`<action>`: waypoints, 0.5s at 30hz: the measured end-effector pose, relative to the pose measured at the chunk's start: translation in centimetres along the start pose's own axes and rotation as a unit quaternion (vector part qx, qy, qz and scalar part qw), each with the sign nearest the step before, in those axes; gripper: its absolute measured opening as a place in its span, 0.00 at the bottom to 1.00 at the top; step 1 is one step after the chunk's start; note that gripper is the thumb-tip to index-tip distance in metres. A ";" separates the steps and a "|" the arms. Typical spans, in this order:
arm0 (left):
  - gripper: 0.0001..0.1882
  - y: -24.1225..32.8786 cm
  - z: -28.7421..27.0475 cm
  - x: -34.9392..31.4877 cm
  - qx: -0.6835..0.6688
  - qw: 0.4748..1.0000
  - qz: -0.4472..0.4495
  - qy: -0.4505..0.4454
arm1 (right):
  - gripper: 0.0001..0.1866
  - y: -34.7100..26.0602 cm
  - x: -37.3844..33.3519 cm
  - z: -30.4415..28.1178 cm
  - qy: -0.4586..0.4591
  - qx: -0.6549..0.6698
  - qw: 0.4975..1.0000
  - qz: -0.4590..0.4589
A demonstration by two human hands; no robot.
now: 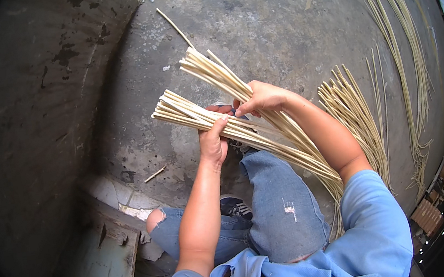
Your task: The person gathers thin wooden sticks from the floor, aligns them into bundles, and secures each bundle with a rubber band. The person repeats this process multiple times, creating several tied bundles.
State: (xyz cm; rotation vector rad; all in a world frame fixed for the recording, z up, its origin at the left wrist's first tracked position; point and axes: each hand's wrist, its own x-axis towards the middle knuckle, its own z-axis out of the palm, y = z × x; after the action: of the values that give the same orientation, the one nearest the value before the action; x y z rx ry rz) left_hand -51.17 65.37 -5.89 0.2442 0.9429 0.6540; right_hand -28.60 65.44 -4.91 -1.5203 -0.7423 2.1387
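Floor (285, 23) — rod bundles (276, 146) through left hand (214, 145), right hand (266, 97)

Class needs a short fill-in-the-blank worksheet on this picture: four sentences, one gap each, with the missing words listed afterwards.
1. Between them, the left hand and the right hand hold ____ (number) bundles of pale sticks.
2. The person's shirt is light ____ (colour).
3. A short loose stick lies on the floor to the ____ (side) of the left hand.
4. The floor is mostly ____ (colour).

Missing words: two; blue; left; grey.
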 end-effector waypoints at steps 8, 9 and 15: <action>0.23 -0.1 -0.5 0.0 -0.013 1.000 -0.014 -0.018 | 0.16 0.1 -0.2 0.2 -0.036 -0.069 0.997 0.006; 0.22 -0.1 -0.4 -0.1 -0.020 1.000 -0.015 -0.015 | 0.16 0.2 -0.1 0.4 -0.035 -0.072 0.997 0.009; 0.22 0.2 -0.1 -0.4 -0.037 0.998 -0.029 -0.033 | 0.18 1.0 0.2 1.0 -0.024 -0.062 0.998 0.013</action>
State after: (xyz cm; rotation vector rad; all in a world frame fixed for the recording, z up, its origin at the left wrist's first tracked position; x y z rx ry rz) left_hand -51.55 65.31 -5.60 0.1707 0.8566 0.6226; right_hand -29.66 64.63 -5.42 -1.5524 -0.8913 2.1925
